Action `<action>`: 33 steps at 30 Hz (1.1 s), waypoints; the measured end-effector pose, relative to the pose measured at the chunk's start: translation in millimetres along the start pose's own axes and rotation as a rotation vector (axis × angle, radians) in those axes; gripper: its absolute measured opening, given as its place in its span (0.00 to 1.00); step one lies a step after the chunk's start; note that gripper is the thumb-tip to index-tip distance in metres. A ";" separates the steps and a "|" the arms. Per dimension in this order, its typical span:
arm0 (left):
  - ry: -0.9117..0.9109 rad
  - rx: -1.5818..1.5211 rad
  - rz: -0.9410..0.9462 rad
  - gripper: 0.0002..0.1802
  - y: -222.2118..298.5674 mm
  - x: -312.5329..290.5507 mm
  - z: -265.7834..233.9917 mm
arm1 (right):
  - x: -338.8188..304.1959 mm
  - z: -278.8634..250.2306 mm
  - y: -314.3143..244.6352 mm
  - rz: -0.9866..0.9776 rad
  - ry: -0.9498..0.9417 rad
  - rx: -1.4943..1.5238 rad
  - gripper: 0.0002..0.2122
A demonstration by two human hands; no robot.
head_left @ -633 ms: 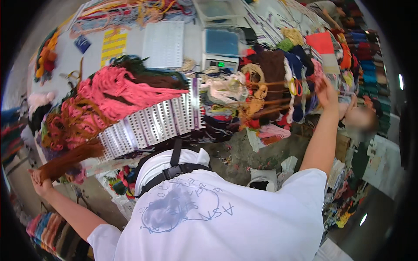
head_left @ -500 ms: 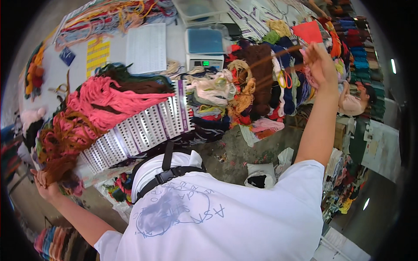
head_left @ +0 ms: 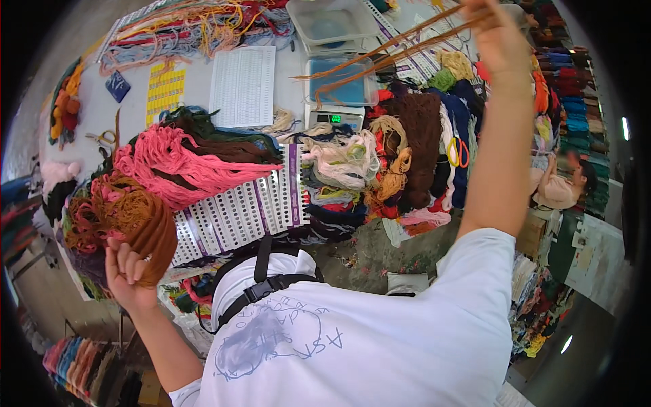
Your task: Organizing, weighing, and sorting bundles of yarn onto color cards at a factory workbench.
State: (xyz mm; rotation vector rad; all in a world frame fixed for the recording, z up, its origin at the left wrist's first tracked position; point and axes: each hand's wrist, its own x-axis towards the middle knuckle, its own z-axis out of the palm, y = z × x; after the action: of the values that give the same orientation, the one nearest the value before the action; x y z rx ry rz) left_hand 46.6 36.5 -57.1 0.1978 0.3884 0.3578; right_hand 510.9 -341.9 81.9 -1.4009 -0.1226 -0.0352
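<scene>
At the left, my left hand (head_left: 130, 270) has its fingers curled at a brown skein of yarn (head_left: 157, 237), which hangs over the table's near edge. My right hand (head_left: 500, 42) is raised far to the right, closed on long brown yarn strands (head_left: 397, 55). Their loose ends trail left above a clear plastic box with a blue bottom (head_left: 332, 71). That box sits on a digital scale (head_left: 334, 119) with a lit green display. Pink yarn (head_left: 176, 166) lies beside the brown skein, over white punched cards (head_left: 251, 207) with purple strips.
A printed sheet (head_left: 242, 87), a yellow label sheet (head_left: 165, 93) and scissors (head_left: 105, 138) lie on the table. Mixed yarn (head_left: 196, 34) covers the far left, and a dark brown bundle (head_left: 420, 136) lies right of the scale. Another person (head_left: 561, 184) is at the right.
My right hand has risen, swinging the brown strands over the plastic box. My left hand has moved right and inward, and the brown skein now bulges beside its fingers.
</scene>
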 end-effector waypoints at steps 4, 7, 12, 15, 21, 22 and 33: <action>0.108 0.037 -0.003 0.16 -21.0 -1.4 1.1 | 16.1 -30.0 188.8 0.031 0.079 -0.576 0.08; 0.174 0.058 0.021 0.17 -25.1 -0.5 5.5 | -22.8 -73.7 313.6 0.634 0.162 -0.250 0.06; 0.269 0.137 0.051 0.15 -29.0 -0.1 18.1 | -105.1 -115.0 392.8 0.950 0.636 0.248 0.08; 0.226 0.158 0.013 0.13 -41.5 6.5 22.6 | -122.3 -125.5 392.2 0.965 0.674 0.334 0.12; 0.309 0.234 -0.070 0.10 -68.7 27.3 26.7 | -119.0 -147.2 400.9 0.897 0.524 0.213 0.11; 0.315 0.242 -0.073 0.10 -70.8 29.0 25.8 | -115.7 -145.9 400.5 0.876 0.487 0.243 0.12; 0.394 0.267 -0.035 0.09 -70.3 24.0 7.0 | -100.4 -130.0 387.3 0.901 0.544 0.164 0.15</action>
State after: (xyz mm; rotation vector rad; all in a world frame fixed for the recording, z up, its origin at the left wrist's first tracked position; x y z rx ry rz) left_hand 91.4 -19.9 -76.7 0.3827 0.8288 0.3086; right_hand 457.3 -408.9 -330.0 -1.1348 0.9352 0.3325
